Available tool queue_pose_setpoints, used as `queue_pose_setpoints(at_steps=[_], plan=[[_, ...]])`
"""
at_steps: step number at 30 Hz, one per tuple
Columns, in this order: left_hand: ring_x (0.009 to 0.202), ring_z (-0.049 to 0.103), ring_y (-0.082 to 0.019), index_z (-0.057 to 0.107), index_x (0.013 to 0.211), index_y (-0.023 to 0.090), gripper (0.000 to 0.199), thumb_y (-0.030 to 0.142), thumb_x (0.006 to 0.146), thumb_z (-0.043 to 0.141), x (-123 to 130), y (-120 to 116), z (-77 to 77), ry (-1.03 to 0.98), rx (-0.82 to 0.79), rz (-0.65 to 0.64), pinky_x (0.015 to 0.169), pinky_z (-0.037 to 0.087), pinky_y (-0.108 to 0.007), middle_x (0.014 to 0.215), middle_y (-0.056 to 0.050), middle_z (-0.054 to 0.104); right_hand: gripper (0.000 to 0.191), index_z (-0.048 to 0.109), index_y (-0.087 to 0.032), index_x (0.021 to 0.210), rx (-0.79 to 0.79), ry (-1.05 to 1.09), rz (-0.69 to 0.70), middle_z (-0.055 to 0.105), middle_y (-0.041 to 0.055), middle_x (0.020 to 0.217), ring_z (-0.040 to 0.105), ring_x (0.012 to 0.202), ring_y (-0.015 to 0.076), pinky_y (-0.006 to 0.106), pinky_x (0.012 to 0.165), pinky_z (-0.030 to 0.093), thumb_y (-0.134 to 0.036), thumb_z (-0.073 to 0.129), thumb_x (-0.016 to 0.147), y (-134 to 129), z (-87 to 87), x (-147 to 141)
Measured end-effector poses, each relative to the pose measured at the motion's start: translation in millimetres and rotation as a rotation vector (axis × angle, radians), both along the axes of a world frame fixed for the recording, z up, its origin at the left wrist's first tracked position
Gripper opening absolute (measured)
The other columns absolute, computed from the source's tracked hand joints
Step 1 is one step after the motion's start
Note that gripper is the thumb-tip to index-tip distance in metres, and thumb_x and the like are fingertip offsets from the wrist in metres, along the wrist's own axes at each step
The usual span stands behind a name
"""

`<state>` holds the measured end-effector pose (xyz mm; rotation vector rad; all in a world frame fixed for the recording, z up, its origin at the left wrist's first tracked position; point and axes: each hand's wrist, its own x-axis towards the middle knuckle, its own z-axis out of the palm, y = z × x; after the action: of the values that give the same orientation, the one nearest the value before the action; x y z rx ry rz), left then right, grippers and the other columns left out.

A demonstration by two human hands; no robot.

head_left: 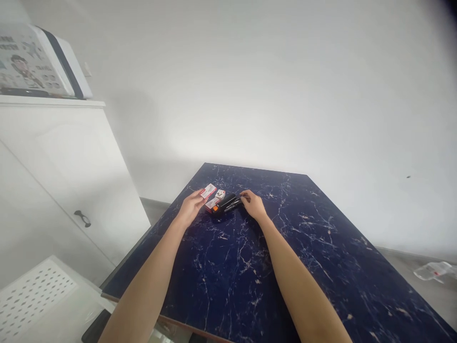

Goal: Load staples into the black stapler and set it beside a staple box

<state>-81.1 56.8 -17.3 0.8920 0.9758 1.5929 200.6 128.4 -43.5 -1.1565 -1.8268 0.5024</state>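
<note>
Held by its edge, a small white and red box [208,191] is between the thumb and fingers of my left hand [191,206]. Just beyond it on the table sit a little white box [220,194] with dark print and another red and white box [212,204]. Beside these lies a black object [225,202] with an orange part, its kind unclear. The fingers of my right hand [253,202] are pinched on the end of slim black pens [233,205], which lie against the black object. My right fingertips are partly hidden.
The dark blue marble-patterned table [228,276] reaches back to a white wall [271,85]. On the left stand a white cabinet [64,157] with a printed case [39,62] on top, and a perforated white chair [35,295]. Clear plastic [433,271] lies on the floor at right.
</note>
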Motion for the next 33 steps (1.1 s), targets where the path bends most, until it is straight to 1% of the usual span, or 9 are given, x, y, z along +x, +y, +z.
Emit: queue_pose_setpoints(at_steps=[5, 7, 11, 15, 18, 23, 26, 29, 33], plan=[[0.107, 0.071, -0.022, 0.077, 0.102, 0.011, 0.022, 0.013, 0.081, 0.075, 7, -4, 3.6, -0.053, 0.002, -0.112, 0.102, 0.054, -0.033, 0.113, -0.013, 0.076, 0.032, 0.067, -0.02, 0.103, -0.089, 0.444, -0.123, 0.075, 0.0084, 0.099, 0.072, 0.087, 0.0239, 0.039, 0.085, 0.056, -0.046, 0.063, 0.085, 3, 3.7, 0], [0.105, 0.071, -0.023, 0.076, 0.103, 0.011, 0.024, 0.016, 0.08, 0.076, 10, -5, 2.1, -0.005, -0.006, -0.108, 0.099, 0.056, -0.035, 0.113, -0.014, 0.076, 0.039, 0.066, -0.019, 0.109, -0.097, 0.556, -0.088, 0.075, 0.0095, 0.098, 0.072, 0.083, 0.0233, 0.038, 0.08, 0.057, -0.05, 0.064, 0.084, -2, 8.9, -11], [0.092, 0.073, -0.023, 0.074, 0.108, 0.013, 0.031, 0.021, 0.078, 0.074, 15, -5, -3.8, 0.238, 0.008, -0.056, 0.086, 0.059, -0.036, 0.108, -0.013, 0.077, 0.038, 0.072, -0.019, 0.105, -0.07, 0.437, -0.012, 0.075, 0.0082, 0.094, 0.07, 0.082, 0.0228, 0.036, 0.079, 0.055, -0.05, 0.064, 0.084, -22, 16.8, -40], [0.072, 0.07, -0.02, 0.076, 0.1, 0.014, 0.026, 0.028, 0.08, 0.067, 19, -6, -9.6, 0.423, 0.034, 0.003, 0.066, 0.055, -0.029, 0.085, -0.008, 0.077, 0.037, 0.072, -0.02, 0.103, 0.001, 0.416, -0.256, 0.075, 0.0076, 0.092, 0.068, 0.083, 0.0225, 0.035, 0.081, 0.052, -0.051, 0.059, 0.088, -38, 12.6, -49], [0.069, 0.067, -0.019, 0.075, 0.103, 0.015, 0.035, 0.041, 0.089, 0.056, 22, -10, -10.5, 0.458, 0.086, 0.036, 0.057, 0.051, -0.027, 0.091, -0.009, 0.076, 0.035, 0.071, -0.02, 0.098, -0.059, 0.44, -0.329, 0.075, 0.0068, 0.089, 0.067, 0.081, 0.0226, 0.034, 0.08, 0.051, -0.05, 0.059, 0.087, -38, 7.8, -43], [0.09, 0.07, -0.026, 0.076, 0.109, 0.02, 0.037, 0.04, 0.078, 0.076, 29, -21, -3.4, 0.637, 0.144, 0.027, 0.073, 0.054, -0.03, 0.106, -0.009, 0.076, 0.031, 0.07, -0.02, 0.095, -0.09, 0.423, -0.301, 0.074, 0.0064, 0.087, 0.068, 0.08, 0.0225, 0.034, 0.079, 0.051, -0.048, 0.06, 0.086, -37, 11.2, -41], [0.096, 0.069, -0.026, 0.077, 0.101, 0.021, 0.03, 0.035, 0.075, 0.079, 34, -24, 1.8, 0.638, 0.187, 0.119, 0.082, 0.055, -0.03, 0.105, -0.008, 0.076, 0.034, 0.07, -0.02, 0.098, -0.031, 0.451, -0.292, 0.074, 0.0069, 0.087, 0.067, 0.079, 0.022, 0.033, 0.076, 0.052, -0.05, 0.057, 0.089, -43, 16.8, -45], [0.091, 0.07, -0.024, 0.075, 0.105, 0.02, 0.03, 0.035, 0.079, 0.076, 38, -25, 4.8, 0.575, 0.2, 0.18, 0.076, 0.057, -0.03, 0.107, -0.009, 0.074, 0.035, 0.069, -0.02, 0.102, 0.033, 0.462, -0.22, 0.075, 0.0069, 0.089, 0.068, 0.078, 0.0216, 0.033, 0.076, 0.053, -0.05, 0.055, 0.092, -52, 20.5, -53], [0.091, 0.072, -0.026, 0.073, 0.108, 0.019, 0.034, 0.038, 0.08, 0.076, 46, -24, 5.4, 0.46, 0.183, 0.08, 0.074, 0.062, -0.035, 0.11, -0.01, 0.074, 0.03, 0.069, -0.023, 0.105, 0.097, 0.452, -0.097, 0.075, 0.0061, 0.093, 0.069, 0.08, 0.0209, 0.033, 0.079, 0.054, -0.046, 0.055, 0.093, -63, 20.4, -66]])
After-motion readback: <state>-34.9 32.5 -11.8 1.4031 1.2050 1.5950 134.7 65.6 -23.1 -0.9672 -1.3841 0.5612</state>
